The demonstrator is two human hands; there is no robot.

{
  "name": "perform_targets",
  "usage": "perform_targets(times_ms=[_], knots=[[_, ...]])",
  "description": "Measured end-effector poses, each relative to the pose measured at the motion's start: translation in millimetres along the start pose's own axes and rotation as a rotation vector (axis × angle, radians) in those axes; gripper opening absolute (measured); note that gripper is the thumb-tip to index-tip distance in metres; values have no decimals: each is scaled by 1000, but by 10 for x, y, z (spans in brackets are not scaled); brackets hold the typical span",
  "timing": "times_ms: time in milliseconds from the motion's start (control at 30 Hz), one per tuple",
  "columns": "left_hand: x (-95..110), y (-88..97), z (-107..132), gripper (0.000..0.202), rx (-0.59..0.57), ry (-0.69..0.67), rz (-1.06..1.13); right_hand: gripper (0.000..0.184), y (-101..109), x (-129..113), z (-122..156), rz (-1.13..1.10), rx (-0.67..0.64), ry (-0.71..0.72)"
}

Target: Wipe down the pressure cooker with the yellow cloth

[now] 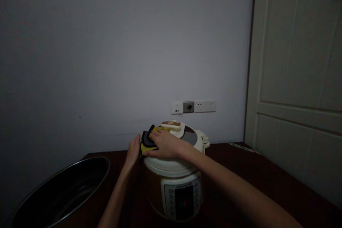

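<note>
An electric pressure cooker (171, 164) with a white lid and a brown-and-white body stands on the dark table, its control panel facing me. My right hand (165, 144) presses a yellow and dark grey cloth (148, 140) onto the left part of the lid, fingers bent over it. At the cooker's left side, my left hand (133, 149) is upright with its fingers together and fairly straight; its palm side faces the cooker. Whether it touches the cooker's side handle is hidden. The lid's brown-topped handle (171, 124) rises behind my right hand.
A large dark metal pot (106, 171) stands at the lower left. Wall sockets (205, 106) and a grey outlet plate (188, 107) sit behind the cooker. A pale door (296, 121) borders the right side. A thin flat strip (243, 147) lies on the table's back right.
</note>
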State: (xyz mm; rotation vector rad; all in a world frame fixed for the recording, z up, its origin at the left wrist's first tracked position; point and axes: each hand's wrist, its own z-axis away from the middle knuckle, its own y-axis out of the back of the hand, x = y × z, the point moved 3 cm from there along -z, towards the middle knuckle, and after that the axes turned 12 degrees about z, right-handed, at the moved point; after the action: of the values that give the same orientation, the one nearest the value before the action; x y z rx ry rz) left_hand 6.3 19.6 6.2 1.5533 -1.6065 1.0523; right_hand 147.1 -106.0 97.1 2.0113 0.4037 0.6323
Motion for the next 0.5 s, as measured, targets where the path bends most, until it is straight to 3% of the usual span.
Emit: perform_targets(times_ms=[300,400,500], knots=[[0,-27,92,34,-22,71,-69,59,148,160,688,-116,105,-44],[47,-37,117,33,-10,101,-91,54,160,197,610,-112,89,-12],[117,-27,131,37,-1,96,-118,48,119,157,296,-37,21,2]])
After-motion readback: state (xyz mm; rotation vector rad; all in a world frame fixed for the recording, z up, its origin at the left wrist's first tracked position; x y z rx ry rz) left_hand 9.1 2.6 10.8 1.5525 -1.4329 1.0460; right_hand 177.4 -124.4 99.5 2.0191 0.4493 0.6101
